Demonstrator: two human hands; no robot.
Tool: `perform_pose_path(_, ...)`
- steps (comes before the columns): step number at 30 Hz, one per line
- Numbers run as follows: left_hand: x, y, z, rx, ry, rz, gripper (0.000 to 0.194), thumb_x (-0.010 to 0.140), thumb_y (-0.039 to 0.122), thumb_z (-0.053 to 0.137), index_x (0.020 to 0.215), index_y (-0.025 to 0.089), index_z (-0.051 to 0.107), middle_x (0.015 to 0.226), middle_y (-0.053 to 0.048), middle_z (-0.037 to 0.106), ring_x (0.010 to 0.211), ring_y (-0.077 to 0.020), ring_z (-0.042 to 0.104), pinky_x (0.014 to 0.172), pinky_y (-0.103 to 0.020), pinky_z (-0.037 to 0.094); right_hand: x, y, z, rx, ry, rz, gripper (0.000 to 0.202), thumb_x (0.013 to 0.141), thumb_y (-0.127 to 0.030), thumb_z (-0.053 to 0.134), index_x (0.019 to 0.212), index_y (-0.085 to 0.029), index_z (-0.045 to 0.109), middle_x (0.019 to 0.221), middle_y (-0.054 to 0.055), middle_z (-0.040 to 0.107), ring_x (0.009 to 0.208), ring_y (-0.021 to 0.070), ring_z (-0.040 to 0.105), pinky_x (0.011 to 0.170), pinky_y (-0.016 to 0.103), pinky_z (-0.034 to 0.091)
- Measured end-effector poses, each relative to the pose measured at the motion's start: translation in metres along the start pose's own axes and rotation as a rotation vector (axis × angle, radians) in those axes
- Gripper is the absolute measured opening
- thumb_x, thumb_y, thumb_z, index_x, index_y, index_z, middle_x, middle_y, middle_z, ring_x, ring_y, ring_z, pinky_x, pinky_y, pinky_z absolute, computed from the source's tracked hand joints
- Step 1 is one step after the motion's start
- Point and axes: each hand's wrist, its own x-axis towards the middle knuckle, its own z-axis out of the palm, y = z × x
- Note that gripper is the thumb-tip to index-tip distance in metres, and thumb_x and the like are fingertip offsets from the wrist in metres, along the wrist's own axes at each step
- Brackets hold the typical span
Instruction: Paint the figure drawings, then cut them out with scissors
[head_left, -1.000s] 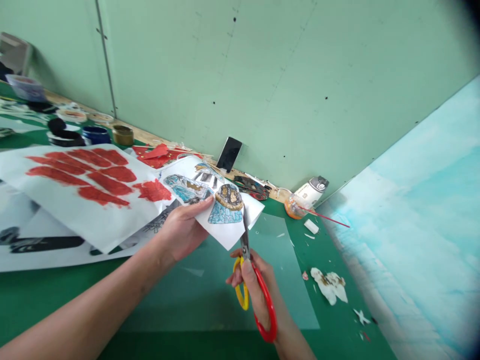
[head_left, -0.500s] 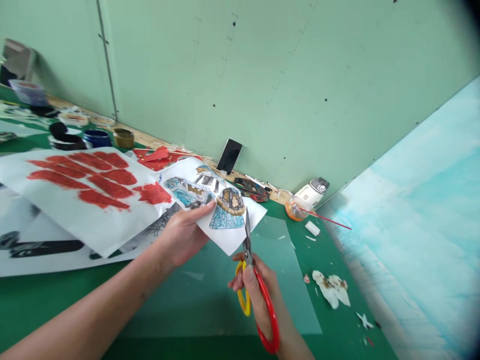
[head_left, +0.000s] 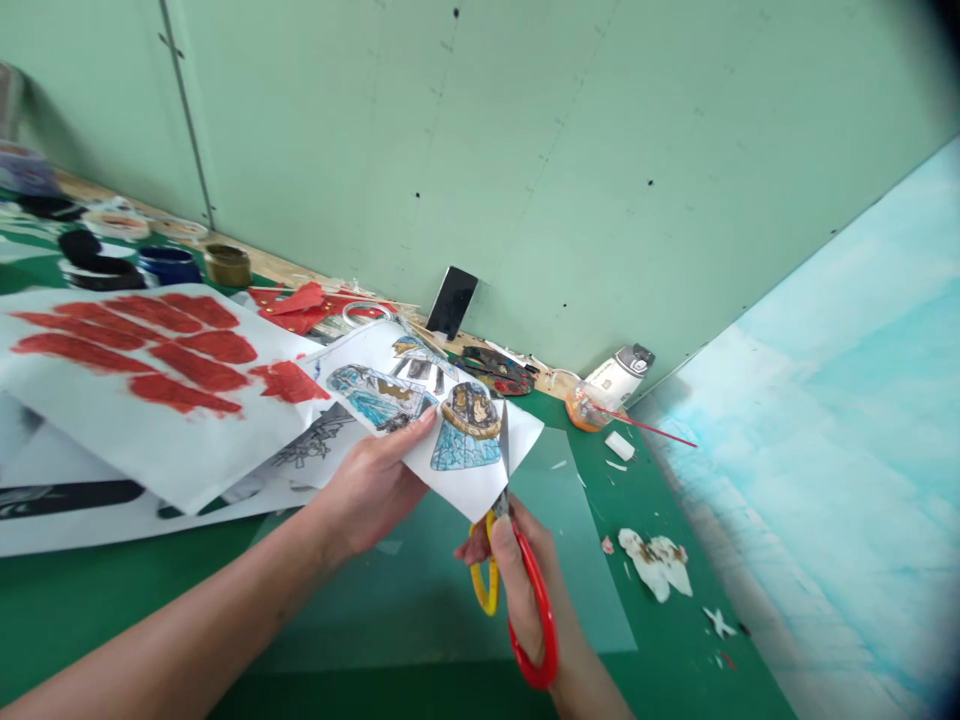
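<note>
1. Pinching is done by the left hand (head_left: 379, 485): the patterned sheet (head_left: 461, 488) is held between a thumb laid on top and fingers tucked beneath, raised in front of the body. Should that hold be loosened, the paper could be let sag or twist, and any cut made in it could be thrown off line.

2. The scissors (head_left: 543, 625) are gripped by the right hand (head_left: 517, 575), with the hand curled about the red and yellow handles. One blade is seen across the paper, right beside the blue-and-gold figure (head_left: 469, 445); the other is hidden, perhaps underneath. With so narrow a margin — a slight turn of the wrist would be enough — the figure's edge could be nicked.

3. The thumb is set well apart from the blade, though fingertips under the paper cannot be seen; if the blades were swung that way, skin could be caught.

4. Just beyond, the red-painted sheet (head_left: 199, 370) is nearly met or overlapped by the held one; whether they touch cannot be told. If its paint is wet, a smear could be picked up.

5. Farther right on the green surface (head_left: 645, 670), a cup (head_left: 586, 410) with a red stick leaning out could be tipped, were that stick brushed by a sleeve or elbow.
</note>
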Motion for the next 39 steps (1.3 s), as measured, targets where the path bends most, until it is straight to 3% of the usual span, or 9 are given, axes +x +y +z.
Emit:
perform_pose_path(12, -0.004, -0.004, 0.003, -0.02, -0.027, -0.038, 0.031, 0.092, 0.036, 0.066, 0.106, 0.01, 0.077, 0.099, -0.016, 0.079, 0.092, -0.0324, 0.073, 0.07, -0.036, 0.056, -0.002, -0.002, 0.002, 0.055, 0.028, -0.009, 0.05, 0.094, -0.065, 0.054, 0.102, -0.017, 0.065, 0.071, 0.001, 0.059, 0.068, 0.0202, 0.066, 0.069, 0.034, 0.057)
perform_pose_path(17, -0.005, -0.002, 0.003, 0.011, -0.02, -0.032, 0.034, 0.09, 0.036, 0.068, 0.108, 0.008, 0.076, 0.094, -0.016, 0.079, 0.084, -0.0322, 0.074, 0.066, -0.036, 0.055, 0.0, -0.006, 0.001, 0.074, 0.002, 0.006, 0.049, 0.094, -0.065, 0.054, 0.087, -0.017, 0.063, 0.072, 0.004, 0.063, 0.066, 0.02, 0.067, 0.068, 0.034, 0.059)
perform_pose_path(21, -0.005, -0.001, 0.006, 0.001, -0.026, -0.018, 0.032, 0.088, 0.035, 0.072, 0.103, 0.008, 0.077, 0.095, -0.016, 0.079, 0.087, -0.032, 0.074, 0.07, -0.036, 0.056, -0.003, -0.011, 0.001, 0.087, 0.013, 0.013, 0.054, 0.093, -0.067, 0.055, 0.097, -0.014, 0.066, 0.072, 0.006, 0.066, 0.063, 0.0204, 0.068, 0.066, 0.034, 0.06)
perform_pose_path(26, -0.012, -0.001, 0.019, -0.022, -0.046, -0.04, 0.028, 0.088, 0.033, 0.071, 0.102, 0.009, 0.078, 0.106, -0.016, 0.078, 0.097, -0.0321, 0.073, 0.083, -0.036, 0.056, -0.018, -0.024, 0.0, 0.096, 0.073, 0.021, 0.052, 0.093, -0.068, 0.054, 0.089, -0.016, 0.063, 0.064, 0.003, 0.062, 0.064, 0.0208, 0.068, 0.069, 0.035, 0.06)
perform_pose_path(32, -0.025, 0.002, 0.042, -0.029, -0.1, -0.066, 0.027, 0.09, 0.033, 0.069, 0.098, 0.01, 0.079, 0.102, -0.016, 0.079, 0.101, -0.0346, 0.072, 0.088, -0.04, 0.056, -0.04, -0.028, -0.005, 0.173, 0.11, 0.004, 0.052, 0.09, -0.07, 0.057, 0.087, -0.018, 0.062, 0.066, 0.003, 0.064, 0.064, 0.0207, 0.068, 0.071, 0.038, 0.06)
perform_pose_path(39, -0.042, -0.01, 0.053, -0.06, -0.061, -0.056, 0.024, 0.09, 0.031, 0.068, 0.095, 0.011, 0.079, 0.1, -0.014, 0.08, 0.095, -0.0314, 0.074, 0.082, -0.037, 0.058, -0.061, -0.03, 0.0, 0.258, 0.149, 0.003, 0.055, 0.083, -0.074, 0.062, 0.081, -0.019, 0.062, 0.064, 0.003, 0.063, 0.062, 0.0205, 0.065, 0.072, 0.043, 0.061)
